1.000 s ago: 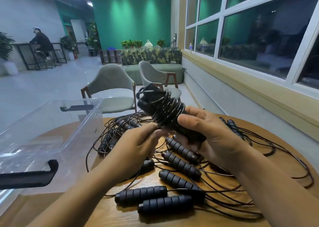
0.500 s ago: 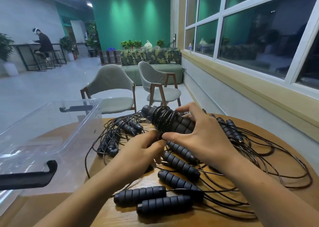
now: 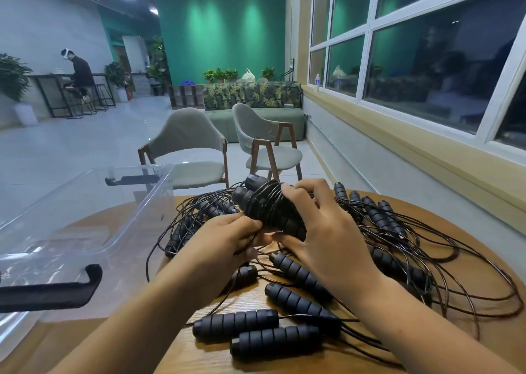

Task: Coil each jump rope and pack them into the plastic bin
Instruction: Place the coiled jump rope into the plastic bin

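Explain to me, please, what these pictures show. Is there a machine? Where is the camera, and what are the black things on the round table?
There is no machine here. The grips are a person's two bare hands. Every picture comes from one wide camera worn on that person's head, looking forward and down, so you see both forearms from behind. The black things on the wooden table are loose jump ropes: ribbed handles joined by thin cords, lying tangled. The left grip and the right grip together hold the wound jump rope, its cord wrapped around its handles. On the left stands the clear plastic bin, where the coiled ropes should go.
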Available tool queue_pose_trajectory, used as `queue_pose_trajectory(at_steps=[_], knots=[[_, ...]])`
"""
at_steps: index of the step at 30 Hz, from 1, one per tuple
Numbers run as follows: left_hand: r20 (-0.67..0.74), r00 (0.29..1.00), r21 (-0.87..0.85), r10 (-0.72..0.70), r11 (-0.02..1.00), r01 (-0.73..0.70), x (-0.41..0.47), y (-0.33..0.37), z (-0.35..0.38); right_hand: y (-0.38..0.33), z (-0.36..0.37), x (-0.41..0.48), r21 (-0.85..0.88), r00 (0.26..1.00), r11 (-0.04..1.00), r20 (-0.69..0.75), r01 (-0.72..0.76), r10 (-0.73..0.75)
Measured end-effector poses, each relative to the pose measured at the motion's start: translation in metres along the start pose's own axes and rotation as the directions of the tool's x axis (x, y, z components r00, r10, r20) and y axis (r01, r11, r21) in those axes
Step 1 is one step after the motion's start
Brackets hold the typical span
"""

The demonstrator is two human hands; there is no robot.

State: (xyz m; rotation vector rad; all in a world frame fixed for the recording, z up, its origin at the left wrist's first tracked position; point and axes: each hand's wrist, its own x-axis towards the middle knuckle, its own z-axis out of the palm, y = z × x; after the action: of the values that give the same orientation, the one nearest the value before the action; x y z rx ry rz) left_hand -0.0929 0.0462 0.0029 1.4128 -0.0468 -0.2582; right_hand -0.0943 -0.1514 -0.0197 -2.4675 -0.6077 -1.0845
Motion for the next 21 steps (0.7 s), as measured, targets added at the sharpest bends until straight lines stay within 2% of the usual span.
queue_pose_trajectory(at_steps=[9,13,16,21], knots=[[0.038,0.999,-0.029,0.002,1.000,-0.001,-0.002,0.012,-0.010,-0.009,0.014,-0.007,-0.087,0.975,0.975,-0.076,0.203,-0.209],[0.040,0.999,-0.193,-0.021,0.981,0.028,0.000,0.013,-0.015,-0.013,0.021,-0.011,-0.051,0.957,0.961,-0.087,0.273,-0.276],[0.101,0.993,-0.335,-0.055,0.938,0.085,0.002,0.017,-0.019,-0.017,0.024,-0.015,-0.054,0.939,0.943,-0.088,0.329,-0.332],[0.156,0.983,-0.374,-0.093,0.916,0.146,-0.002,0.024,-0.025,-0.023,0.026,-0.018,-0.078,0.911,0.915,-0.097,0.395,-0.402]])
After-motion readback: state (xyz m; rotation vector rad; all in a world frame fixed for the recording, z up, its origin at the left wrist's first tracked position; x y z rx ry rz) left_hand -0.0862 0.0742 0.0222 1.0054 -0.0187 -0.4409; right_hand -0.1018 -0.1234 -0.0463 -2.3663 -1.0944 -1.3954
